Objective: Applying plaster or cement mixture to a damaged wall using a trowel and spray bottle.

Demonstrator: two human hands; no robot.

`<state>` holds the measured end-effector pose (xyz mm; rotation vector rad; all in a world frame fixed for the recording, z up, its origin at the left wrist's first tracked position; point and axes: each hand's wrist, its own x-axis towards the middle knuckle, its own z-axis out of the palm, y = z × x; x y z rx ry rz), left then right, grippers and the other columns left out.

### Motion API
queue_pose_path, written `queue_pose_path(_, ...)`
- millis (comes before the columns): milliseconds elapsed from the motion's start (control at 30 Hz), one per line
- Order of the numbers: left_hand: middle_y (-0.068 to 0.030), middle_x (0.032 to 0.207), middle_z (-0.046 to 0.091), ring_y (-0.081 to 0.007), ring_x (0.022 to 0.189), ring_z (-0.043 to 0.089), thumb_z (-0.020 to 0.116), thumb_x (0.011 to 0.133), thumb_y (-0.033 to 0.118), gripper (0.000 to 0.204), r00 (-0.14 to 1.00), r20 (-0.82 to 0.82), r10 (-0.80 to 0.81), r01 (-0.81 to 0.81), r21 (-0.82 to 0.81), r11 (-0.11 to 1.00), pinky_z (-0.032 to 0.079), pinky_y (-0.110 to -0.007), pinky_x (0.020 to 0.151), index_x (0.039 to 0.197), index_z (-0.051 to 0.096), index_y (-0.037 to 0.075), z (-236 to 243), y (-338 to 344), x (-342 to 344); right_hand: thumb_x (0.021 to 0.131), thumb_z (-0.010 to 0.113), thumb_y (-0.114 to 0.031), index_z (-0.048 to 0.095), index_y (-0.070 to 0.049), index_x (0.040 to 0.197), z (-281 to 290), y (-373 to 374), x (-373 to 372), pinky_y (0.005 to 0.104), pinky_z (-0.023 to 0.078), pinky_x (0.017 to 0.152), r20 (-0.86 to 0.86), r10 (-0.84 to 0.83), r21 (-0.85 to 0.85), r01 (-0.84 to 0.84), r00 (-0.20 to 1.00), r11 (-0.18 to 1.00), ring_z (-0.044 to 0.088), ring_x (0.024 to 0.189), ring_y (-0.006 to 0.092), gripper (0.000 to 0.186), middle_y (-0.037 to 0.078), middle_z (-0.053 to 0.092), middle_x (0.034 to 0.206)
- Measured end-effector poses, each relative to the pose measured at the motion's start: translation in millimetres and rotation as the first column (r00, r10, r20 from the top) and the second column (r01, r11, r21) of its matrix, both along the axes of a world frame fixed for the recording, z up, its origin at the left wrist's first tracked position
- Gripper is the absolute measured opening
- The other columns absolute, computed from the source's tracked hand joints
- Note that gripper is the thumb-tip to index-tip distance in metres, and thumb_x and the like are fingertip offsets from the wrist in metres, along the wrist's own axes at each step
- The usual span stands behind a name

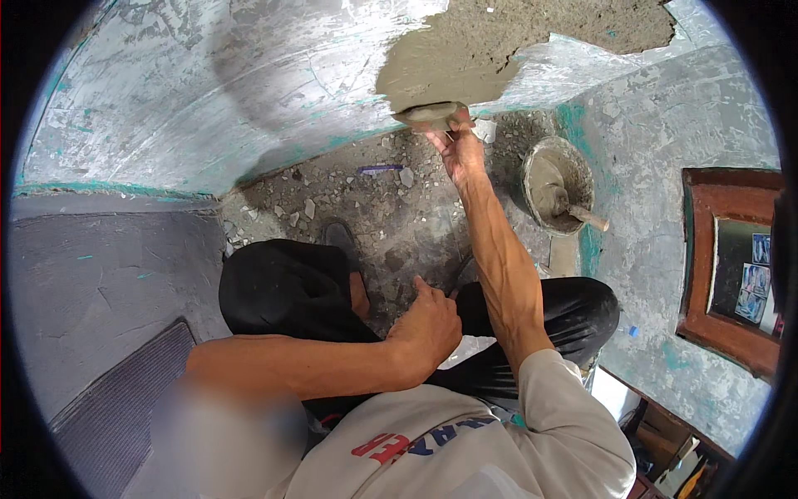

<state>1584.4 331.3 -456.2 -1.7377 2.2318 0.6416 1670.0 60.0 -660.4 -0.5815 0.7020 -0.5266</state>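
Note:
My right hand (462, 151) is closed on a mortar-coated plastering trowel (428, 115), at the lower edge of a wet mortar patch (445, 71) on the wall ahead. The trowel's grip is mostly hidden by my fingers and by its flat, smeared body. Whether its face touches the wall I cannot tell. My left hand (428, 326) is curled in front of my lap, between my bent knees, its palm side out of sight. To the right of my right forearm stands a round bucket (529, 187) of grey mortar, with a wooden-handled trowel (582, 218) in it.
Broken plaster and stones (310, 208) litter the floor around my shoes, with a purple strip (381, 168) among them. Scraped grey walls close in on both sides. A brown wooden frame (701, 249) is set in the right wall. A ribbed grey panel (125, 407) lies lower left.

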Motion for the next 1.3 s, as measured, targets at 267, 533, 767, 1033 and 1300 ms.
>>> queue_pose_path(267, -0.0149, 0.110, 0.070, -0.0326, 0.107, 0.067, 0.063, 0.094, 0.021, 0.033, 1.000, -0.006, 0.019, -0.019, -0.028, 0.999, 0.045, -0.056, 0.103, 0.120, 0.071, 0.003, -7, 1, -4, 0.104, 0.047, -0.008, 0.047, 0.008, 0.129, 29, -2, 17, 0.0502, 0.065, 0.094, 0.022, -0.063, -0.035, 0.064, 0.998, 0.997, 0.067, 0.104, 0.0390, 0.030, 0.019, 0.057, 0.122)
queue_pose_path(533, -0.0143, 0.109, 0.071, -0.0321, 0.106, 0.067, 0.062, 0.094, 0.021, 0.034, 1.000, 0.004, 0.017, -0.016, -0.079, 0.997, 0.047, -0.055, 0.101, 0.121, 0.071, 0.003, -12, 3, -5, 0.103, 0.051, -0.004, 0.055, 0.011, 0.102, 65, -2, 30, 0.0510, 0.067, 0.090, 0.074, -0.130, -0.045, 0.134, 0.989, 0.990, 0.069, 0.099, 0.0398, 0.015, 0.020, 0.060, 0.106)
queue_pose_path(767, -0.0136, 0.110, 0.071, -0.0312, 0.104, 0.068, 0.061, 0.095, 0.020, 0.033, 1.000, 0.010, 0.012, -0.011, -0.038, 0.999, 0.047, -0.054, 0.099, 0.122, 0.071, 0.004, -11, -3, -4, 0.103, 0.053, -0.003, 0.057, 0.014, 0.100, 112, 13, 42, 0.0474, 0.070, 0.083, 0.060, -0.157, -0.131, 0.163, 0.986, 0.978, 0.071, 0.089, 0.0361, 0.017, 0.020, 0.061, 0.102)
queue_pose_path(1033, -0.0144, 0.113, 0.070, -0.0335, 0.109, 0.068, 0.064, 0.093, 0.021, 0.035, 1.000, -0.028, 0.004, -0.002, 0.065, 0.998, 0.048, -0.055, 0.099, 0.123, 0.071, 0.003, -20, -10, 0, 0.102, 0.058, -0.006, 0.058, 0.015, 0.105, 192, 47, 40, 0.0446, 0.070, 0.081, 0.128, -0.037, -0.341, 0.079, 0.991, 0.937, 0.071, 0.089, 0.0335, 0.021, 0.022, 0.063, 0.103)
queue_pose_path(1300, -0.0151, 0.116, 0.069, -0.0338, 0.112, 0.066, 0.066, 0.091, 0.019, 0.034, 1.000, -0.007, 0.022, -0.021, 0.106, 0.994, 0.048, -0.055, 0.100, 0.121, 0.071, 0.002, -28, -10, -2, 0.097, 0.057, -0.004, 0.057, 0.011, 0.104, 268, 74, -20, 0.0438, 0.070, 0.082, 0.131, 0.020, -0.454, 0.042, 0.991, 0.890, 0.072, 0.090, 0.0305, 0.016, 0.017, 0.062, 0.106)
